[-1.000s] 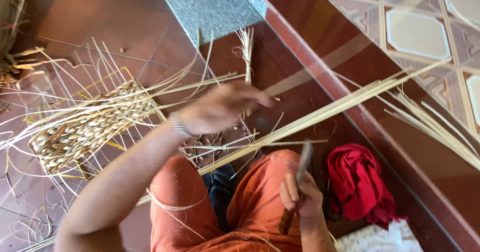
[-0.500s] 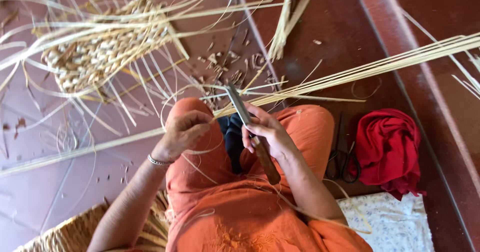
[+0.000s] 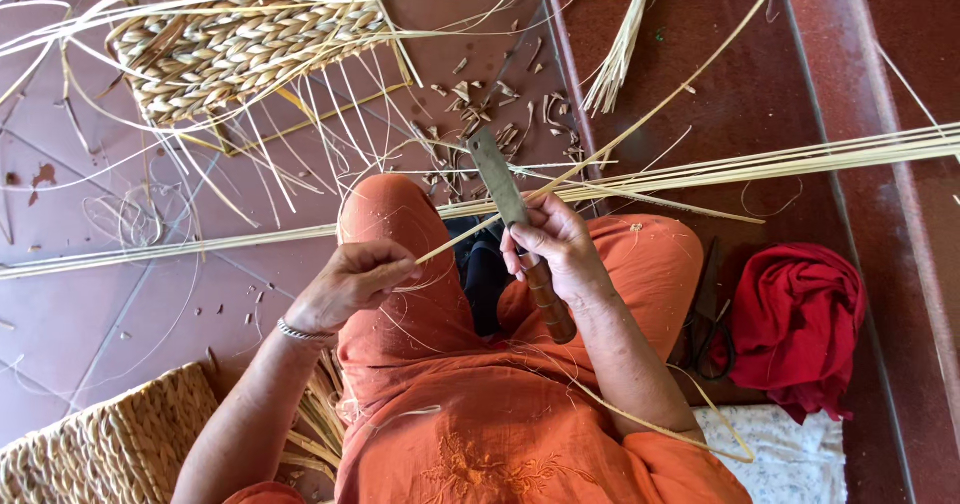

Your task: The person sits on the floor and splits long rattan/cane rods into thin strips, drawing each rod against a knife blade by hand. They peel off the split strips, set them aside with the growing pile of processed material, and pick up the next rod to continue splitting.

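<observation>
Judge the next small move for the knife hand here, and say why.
Probably push the knife along the cane strip: the right hand sets the blade against it, and the left hand pinches its near end taut.

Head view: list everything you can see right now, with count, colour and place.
knife: one, dull metal blade with brown handle, in the right hand, blade pointing away
cane strip: one, pale yellow, pinched by the left hand, running up right across the blade
long cane bundle: one, pale, lying across the floor left to right
woven panel: one, straw-coloured, unfinished, top left
shavings: many, tan, on the floor beyond the knees
woven basket: one, straw, bottom left
red cloth: one, bunched, at right
scissors: one pair, dark, beside the red cloth
white cloth: one, bottom right
floor: red-brown tiles
left hand: wears a metal bangle
right hand: gripping the knife
</observation>
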{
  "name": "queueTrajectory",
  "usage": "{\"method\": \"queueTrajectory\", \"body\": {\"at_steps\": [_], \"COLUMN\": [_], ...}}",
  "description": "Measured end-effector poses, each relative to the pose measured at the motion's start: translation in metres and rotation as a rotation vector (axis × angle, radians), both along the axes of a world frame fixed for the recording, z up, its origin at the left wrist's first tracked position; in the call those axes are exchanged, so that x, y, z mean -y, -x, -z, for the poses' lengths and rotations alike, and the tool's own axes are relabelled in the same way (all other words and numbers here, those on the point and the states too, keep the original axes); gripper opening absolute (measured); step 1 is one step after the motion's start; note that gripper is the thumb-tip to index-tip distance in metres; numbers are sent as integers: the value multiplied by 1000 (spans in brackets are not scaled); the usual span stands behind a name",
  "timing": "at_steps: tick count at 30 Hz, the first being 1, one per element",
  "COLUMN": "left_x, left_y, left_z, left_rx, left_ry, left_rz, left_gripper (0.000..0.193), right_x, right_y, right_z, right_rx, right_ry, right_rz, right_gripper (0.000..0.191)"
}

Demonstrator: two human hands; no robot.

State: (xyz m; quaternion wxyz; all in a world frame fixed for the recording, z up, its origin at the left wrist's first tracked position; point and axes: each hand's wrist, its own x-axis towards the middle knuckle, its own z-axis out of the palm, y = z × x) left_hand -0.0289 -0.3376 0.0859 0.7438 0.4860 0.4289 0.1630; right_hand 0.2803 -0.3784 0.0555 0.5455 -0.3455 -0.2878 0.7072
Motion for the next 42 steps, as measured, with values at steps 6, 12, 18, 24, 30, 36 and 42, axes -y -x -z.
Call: {"method": "queueTrajectory", "body": {"at_steps": [6,12,18,24,30,36,42], "left_x": [-4,-4,-11,-25,-25,-24,-33], "left_y": [18,36,64,73,-16,-88,-81], "left_z": [-4,0,13,8,-8,-2,13], "left_rx": [65,32,7,-170,-157,-150,110], "left_ry": [61,124,4,-175,-402,-811,-372], "left_rz": [65,42,139,143,116,20,90], "left_gripper": [24,23,25,30,26,12,12], "right_x": [2,2,0,1,4,18,15], "right_y": [-14,-26,-46,-58,-11,20,10], "right_z": [-9,-16,-23,-27,-18,-18,-14], "right_rx": [30,128,107,209,340,174,159], "right_ry": [0,-33,-80,-82,-140,-132,-47], "right_rz": [70,155,205,290,298,119,94], "right_gripper": [19,10,9,8,16,33,23]}}
